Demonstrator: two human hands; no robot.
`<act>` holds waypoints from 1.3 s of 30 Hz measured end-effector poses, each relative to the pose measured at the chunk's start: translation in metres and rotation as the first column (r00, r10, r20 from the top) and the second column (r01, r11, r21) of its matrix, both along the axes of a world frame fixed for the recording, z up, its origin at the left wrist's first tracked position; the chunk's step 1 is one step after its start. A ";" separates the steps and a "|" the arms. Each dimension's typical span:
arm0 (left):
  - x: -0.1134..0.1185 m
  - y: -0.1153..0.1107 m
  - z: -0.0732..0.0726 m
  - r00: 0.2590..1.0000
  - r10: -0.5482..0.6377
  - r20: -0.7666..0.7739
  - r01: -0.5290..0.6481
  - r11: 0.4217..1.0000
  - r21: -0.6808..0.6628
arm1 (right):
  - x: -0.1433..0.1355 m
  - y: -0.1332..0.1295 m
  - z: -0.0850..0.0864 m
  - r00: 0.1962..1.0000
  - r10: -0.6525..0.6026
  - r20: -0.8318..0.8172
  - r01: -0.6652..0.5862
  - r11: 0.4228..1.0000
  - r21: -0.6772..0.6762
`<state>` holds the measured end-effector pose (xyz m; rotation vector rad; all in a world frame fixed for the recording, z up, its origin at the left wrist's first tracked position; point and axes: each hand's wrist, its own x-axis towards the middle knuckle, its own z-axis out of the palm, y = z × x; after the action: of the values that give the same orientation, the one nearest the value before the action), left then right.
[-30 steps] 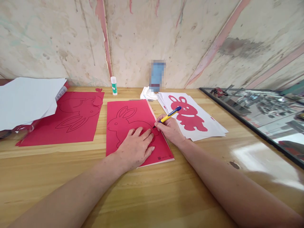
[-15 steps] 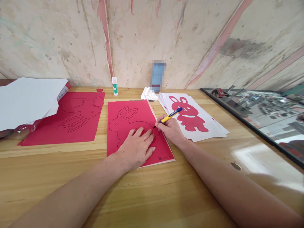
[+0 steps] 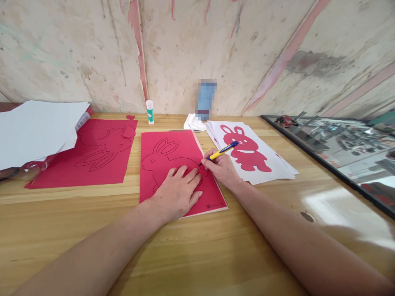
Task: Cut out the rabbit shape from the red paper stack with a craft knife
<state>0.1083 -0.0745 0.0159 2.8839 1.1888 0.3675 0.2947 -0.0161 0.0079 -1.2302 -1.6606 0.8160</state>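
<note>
A red sheet (image 3: 182, 142) with a rabbit outlined in dark lines lies in front of me, with pale paper showing along its right and lower edges. My left hand (image 3: 182, 191) rests on its lower half, fingers spread, covering part of the rabbit's body. In my right hand (image 3: 220, 166) is a slim yellow and blue pen (image 3: 219, 153), pinched near its dark tip. That tip meets the sheet by the rabbit's tail, just above my left fingertips. The blue end leans up to the right.
Another red rabbit sheet (image 3: 108, 174) lies left, partly under white papers (image 3: 33, 131). A glue stick (image 3: 150, 112) stands near the wall beside a crumpled white tissue (image 3: 194, 122). To the right lie white sheets with a red rabbit cut-out (image 3: 247, 158) and a black-framed glass panel (image 3: 311, 158).
The view has shifted very slightly. Both hands keep nearly the same place, with the pen tip still beside the rabbit's tail.
</note>
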 end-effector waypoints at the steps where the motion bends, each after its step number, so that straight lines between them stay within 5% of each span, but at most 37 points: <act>1: 0.000 0.000 0.000 1.000 0.000 0.001 0.000 1.000 0.001 | 0.000 0.000 0.000 1.000 -0.001 0.000 0.001 1.000 0.001; 22: 0.000 0.000 0.000 1.000 -0.004 0.001 0.004 1.000 0.008 | 0.000 0.002 0.000 0.999 0.038 0.029 -0.038 0.999 -0.001; 39: -0.001 0.000 -0.001 1.000 -0.004 0.007 0.004 1.000 0.029 | 0.000 0.002 0.005 0.932 -0.144 -0.332 0.056 0.963 -0.263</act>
<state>0.1075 -0.0743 0.0146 2.9063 1.1858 0.3984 0.2943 -0.0136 0.0133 -1.2438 -1.2247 1.1337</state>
